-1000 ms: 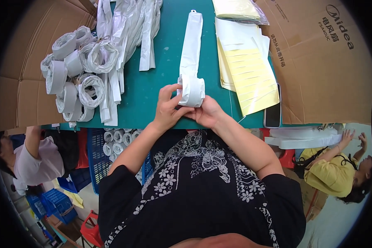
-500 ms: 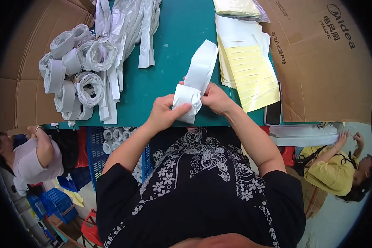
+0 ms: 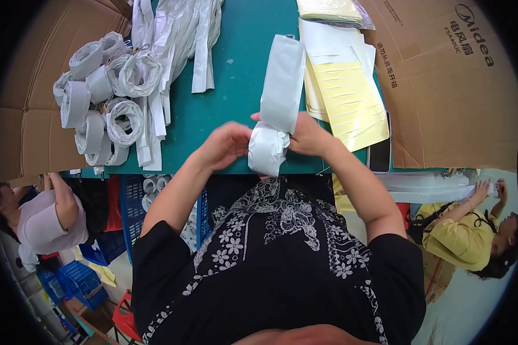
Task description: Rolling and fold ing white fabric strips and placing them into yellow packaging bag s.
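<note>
In front of me, over the table's near edge, is a flat white plastic strip, partly wound into a coil (image 3: 265, 148). Its loose, unwound length (image 3: 283, 83) stretches away from me across the green table. My right hand (image 3: 311, 137) grips the strip where the length meets the coil; some of its fingers are hidden behind the strip. Just left of the coil is my left hand (image 3: 227, 145), slightly blurred, its fingers loosely curved and apart from the thumb. Whether its fingertips brush the coil I cannot tell.
Several finished white coils (image 3: 89, 103) are piled at the left, beside a heap of long loose strips (image 3: 181, 40). Yellow sticker sheets (image 3: 351, 103) and a phone (image 3: 379, 150) lie at right. Cardboard (image 3: 443, 86) flanks the table. Two other people sit or stand nearby.
My left hand has let go of the coil and moved slightly left. The coil has shifted a little right, and the loose length now points straighter away and reaches farther.
</note>
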Demonstrator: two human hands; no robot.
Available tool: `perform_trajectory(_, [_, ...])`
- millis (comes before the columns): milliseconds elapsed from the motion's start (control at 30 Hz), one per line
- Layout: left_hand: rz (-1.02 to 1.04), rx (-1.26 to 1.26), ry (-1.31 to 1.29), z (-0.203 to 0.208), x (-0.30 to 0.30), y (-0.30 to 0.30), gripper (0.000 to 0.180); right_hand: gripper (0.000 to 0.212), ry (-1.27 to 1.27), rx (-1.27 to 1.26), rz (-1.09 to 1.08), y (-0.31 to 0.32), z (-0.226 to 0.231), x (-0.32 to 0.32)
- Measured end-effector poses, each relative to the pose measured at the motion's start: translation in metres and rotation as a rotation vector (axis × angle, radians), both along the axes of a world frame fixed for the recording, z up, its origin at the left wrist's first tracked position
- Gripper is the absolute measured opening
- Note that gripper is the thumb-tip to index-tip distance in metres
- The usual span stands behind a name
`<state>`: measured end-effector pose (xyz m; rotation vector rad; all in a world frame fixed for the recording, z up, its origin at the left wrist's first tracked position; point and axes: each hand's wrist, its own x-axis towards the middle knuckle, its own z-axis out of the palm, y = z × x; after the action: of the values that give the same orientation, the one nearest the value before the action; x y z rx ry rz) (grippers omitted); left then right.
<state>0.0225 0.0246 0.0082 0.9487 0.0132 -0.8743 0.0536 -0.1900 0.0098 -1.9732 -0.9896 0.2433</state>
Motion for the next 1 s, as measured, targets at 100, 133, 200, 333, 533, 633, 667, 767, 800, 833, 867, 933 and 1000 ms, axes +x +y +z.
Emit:
perform_trajectory(100, [-0.07, 0.067, -0.094, 0.002, 0.013, -0.002, 0.061, 0.048, -0.263, -0.137, 0.065, -0.008, 0.006, 0.022])
perform_trajectory(133, [-0.107, 0.1, -0.142, 0.005, 0.015, -0.003, 0.064, 0.05, -0.388, -0.209, 0.11, -0.01, 0.008, 0.029])
perform_trajectory(200, [-0.043, 0.237, 0.014, 0.03, 0.013, -0.011, 0.063, 0.051, -0.328, -0.15, 0.097, -0.01, 0.015, 0.038])
perform_trajectory(333, [-0.166, 0.35, -0.296, 0.035, 0.033, -0.024, 0.056, 0.051, -0.046, -0.09, 0.029, -0.012, 0.014, 0.053])
perform_trajectory(533, [0.087, 0.066, -0.202, 0.021, 0.024, -0.037, 0.05, 0.045, 0.671, 0.265, -0.293, -0.002, 0.001, 0.042])
perform_trajectory(633, [0.323, -0.025, -0.256, 0.022, 0.022, -0.053, 0.043, 0.04, 0.541, 0.6, -0.448, -0.014, -0.007, 0.018])
perform_trajectory(667, [0.322, -0.027, -0.263, 0.021, 0.024, -0.057, 0.043, 0.04, 0.364, 0.547, -0.478, -0.019, -0.011, 0.008])
perform_trajectory(767, [0.377, -0.067, -0.226, 0.018, 0.021, -0.07, 0.041, 0.056, -0.166, 0.162, -0.47, -0.018, 0.002, -0.018])
perform_trajectory(800, [0.46, -0.077, -0.235, 0.018, 0.019, -0.078, 0.041, 0.057, -0.19, 0.173, -0.491, -0.015, -0.001, -0.022])
perform_trajectory(833, [0.543, -0.088, -0.244, 0.018, 0.016, -0.086, 0.041, 0.057, -0.214, 0.184, -0.512, -0.012, -0.005, -0.027])
perform_trajectory(867, [0.636, -0.004, -0.361, 0.015, 0.015, -0.096, 0.043, 0.057, -0.169, 0.272, -0.52, -0.005, -0.007, -0.032])
perform_trajectory(933, [0.717, 0.016, -0.469, -0.004, 0.016, -0.104, 0.045, 0.056, -0.133, 0.312, -0.513, 0.001, -0.007, -0.038])
perform_trajectory(1000, [0.82, 0.09, -0.59, -0.005, 0.016, -0.114, 0.055, 0.052, -0.081, 0.349, -0.489, -0.003, -0.012, -0.039])
